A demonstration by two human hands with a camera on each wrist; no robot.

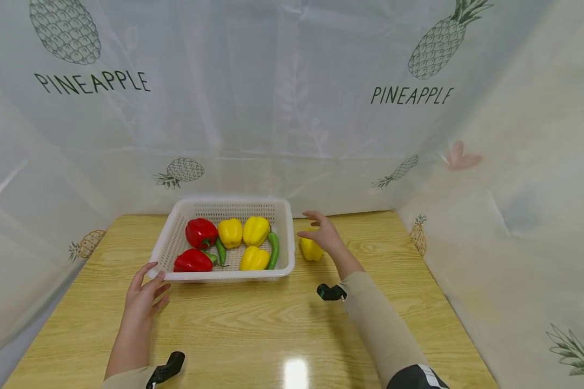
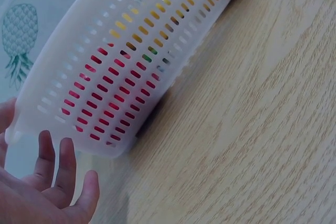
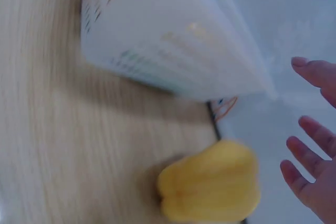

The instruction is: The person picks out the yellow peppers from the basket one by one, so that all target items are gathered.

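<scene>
At the front left corner of a white plastic basket [image 1: 224, 276], my left hand [image 1: 143, 292] pinches the rim between thumb and index finger. Its other fingers [image 2: 65, 169] spread loosely beside the basket wall. Two red bell peppers [image 1: 201, 233], several yellow bell peppers [image 1: 255, 231] and long green chili peppers [image 1: 273, 249] lie inside. My right hand [image 1: 325, 236] hovers with parted fingers over one more yellow bell pepper [image 1: 312, 250], which lies on the table just right of the basket. In the right wrist view, a gap shows between the fingers and this pepper [image 3: 210, 184].
The basket stands near the back edge of a wooden table [image 1: 253, 329]. Behind it hangs a pale curtain [image 1: 253, 108] printed with pineapples, and the same sheeting runs along both sides. A dark wrist-camera mount [image 1: 331, 292] sticks out from the right sleeve, another [image 1: 167, 368] from the left.
</scene>
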